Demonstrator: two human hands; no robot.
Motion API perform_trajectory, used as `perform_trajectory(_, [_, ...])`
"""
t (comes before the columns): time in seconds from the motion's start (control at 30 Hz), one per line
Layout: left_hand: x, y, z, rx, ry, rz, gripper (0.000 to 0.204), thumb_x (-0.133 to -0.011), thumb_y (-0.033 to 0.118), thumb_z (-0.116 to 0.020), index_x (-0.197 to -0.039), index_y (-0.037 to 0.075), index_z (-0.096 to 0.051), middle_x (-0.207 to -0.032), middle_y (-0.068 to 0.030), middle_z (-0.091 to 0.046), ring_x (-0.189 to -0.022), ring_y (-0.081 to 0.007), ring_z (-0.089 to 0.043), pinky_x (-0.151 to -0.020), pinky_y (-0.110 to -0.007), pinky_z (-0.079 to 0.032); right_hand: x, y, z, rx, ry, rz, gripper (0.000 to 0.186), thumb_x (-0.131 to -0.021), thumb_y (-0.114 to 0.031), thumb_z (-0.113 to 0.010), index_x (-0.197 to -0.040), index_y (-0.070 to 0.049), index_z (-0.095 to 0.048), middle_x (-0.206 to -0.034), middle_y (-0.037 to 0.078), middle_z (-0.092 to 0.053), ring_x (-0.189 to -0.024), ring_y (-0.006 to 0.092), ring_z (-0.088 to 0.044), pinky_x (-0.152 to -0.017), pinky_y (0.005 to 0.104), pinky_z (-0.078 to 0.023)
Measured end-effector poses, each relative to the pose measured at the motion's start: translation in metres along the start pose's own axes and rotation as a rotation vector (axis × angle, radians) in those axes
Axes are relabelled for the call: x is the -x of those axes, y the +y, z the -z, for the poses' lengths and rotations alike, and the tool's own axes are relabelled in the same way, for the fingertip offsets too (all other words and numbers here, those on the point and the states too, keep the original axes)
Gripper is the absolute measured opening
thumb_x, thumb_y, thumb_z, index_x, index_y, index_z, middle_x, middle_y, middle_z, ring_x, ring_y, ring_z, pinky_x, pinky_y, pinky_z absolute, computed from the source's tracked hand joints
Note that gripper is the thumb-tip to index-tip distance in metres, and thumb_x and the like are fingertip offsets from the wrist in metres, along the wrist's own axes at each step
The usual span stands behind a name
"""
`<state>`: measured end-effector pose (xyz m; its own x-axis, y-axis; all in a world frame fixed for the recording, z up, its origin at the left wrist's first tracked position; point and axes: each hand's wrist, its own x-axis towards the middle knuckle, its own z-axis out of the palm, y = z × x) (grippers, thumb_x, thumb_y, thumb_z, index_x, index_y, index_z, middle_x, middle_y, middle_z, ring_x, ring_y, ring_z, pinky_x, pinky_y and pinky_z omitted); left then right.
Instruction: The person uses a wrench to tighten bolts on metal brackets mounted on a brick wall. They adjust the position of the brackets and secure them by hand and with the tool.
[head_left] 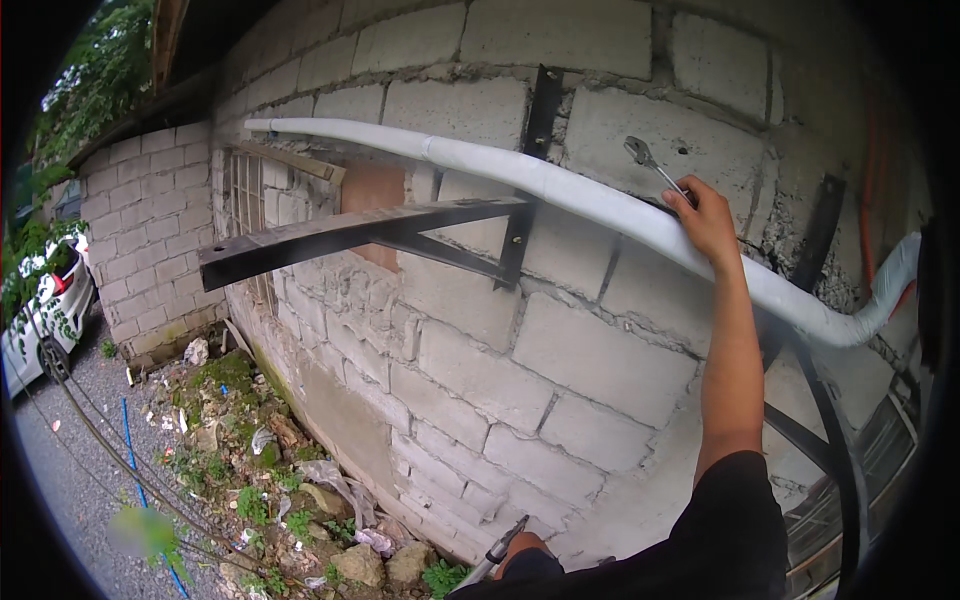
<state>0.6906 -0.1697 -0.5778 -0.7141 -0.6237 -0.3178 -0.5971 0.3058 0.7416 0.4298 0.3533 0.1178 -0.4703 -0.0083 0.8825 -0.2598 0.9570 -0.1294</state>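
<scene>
My right hand [703,218] is raised in front of the block wall, closed around the handle of a metal adjustable wrench [655,167]. The wrench's head points up and left, close to the wall's face and apart from any bolt. Just beneath this hand runs a long white-wrapped pipe [590,198]; whether the wrist touches it I cannot tell. My left hand does not show. A patch of skin beside dark cloth appears at the lower edge, next to a grey, black-tipped metal piece [500,546] whose kind I cannot make out.
A black steel bracket [370,228] juts from the wall at left; another [815,400] stands right of my arm. An orange pipe [868,200] runs up the right side. Below lie rubble [357,563], weeds and a blue hose [137,480]. A white car [45,310] stands far left.
</scene>
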Motion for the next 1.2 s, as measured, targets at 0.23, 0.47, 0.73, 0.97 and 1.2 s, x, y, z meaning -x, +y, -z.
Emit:
perform_trajectory(0.23, [0.003,0.074,0.038,0.005,0.174,-0.386,0.041,-0.103,0.022,-0.062,-0.134,-0.004,-0.059,-0.124,-0.0234,-0.068,-0.116,-0.0316,-0.063,-0.101,-0.04,-0.049,0.0,-0.019,-0.013,-0.02,-0.031,-0.052,0.039,-0.094,-0.04,-0.071,-0.107,-0.004,-0.072,-0.09,0.019,-0.074,-0.084,0.0378,-0.07,-0.077,0.0466,-0.052])
perform_trajectory(0.47, [-0.027,0.412,0.091,0.921,0.226,-1.092,0.056,-0.108,0.021,-0.054,-0.157,0.003,-0.035,-0.159,-0.0168,-0.042,-0.144,-0.0281,-0.044,-0.119,-0.042,-0.035,0.01,-0.004,0.005,0.094,0.063,-0.003,0.035,-0.096,-0.038,-0.068,-0.106,-0.005,-0.069,-0.091,0.019,-0.073,-0.088,0.0402,-0.069,-0.079,0.0485,-0.052])
perform_trajectory(0.73, [-0.026,0.55,0.14,1.626,0.188,-1.139,0.049,-0.106,0.025,-0.059,-0.144,-0.003,-0.042,-0.145,-0.02,-0.05,-0.139,-0.0276,-0.047,-0.121,-0.043,-0.032,0.015,-0.005,-0.007,0.074,0.196,0.15,0.032,-0.097,-0.036,-0.067,-0.096,-0.005,-0.06,-0.087,0.015,-0.069,-0.079,0.0391,-0.068,-0.07,0.0512,-0.053])
perform_trajectory(0.97, [0.012,0.576,0.136,1.713,0.158,-1.113,0.047,-0.105,0.021,-0.059,-0.141,-0.005,-0.045,-0.143,-0.0194,-0.051,-0.136,-0.0253,-0.049,-0.119,-0.042,-0.036,0.017,-0.009,-0.011,0.026,0.305,0.17,0.03,-0.098,-0.036,-0.067,-0.099,-0.007,-0.057,-0.086,0.013,-0.067,-0.075,0.0392,-0.067,-0.065,0.051,-0.052])
perform_trajectory(1.2, [0.23,0.569,0.067,1.296,-0.405,-1.81,0.037,-0.102,0.026,-0.055,-0.128,-0.001,-0.054,-0.123,-0.0176,-0.057,-0.115,-0.0272,-0.057,-0.103,-0.044,-0.044,0.021,-0.005,-0.001,0.045,0.282,0.131,0.03,-0.096,-0.034,-0.069,-0.102,-0.006,-0.059,-0.09,0.014,-0.068,-0.078,0.0386,-0.067,-0.066,0.0482,-0.052])
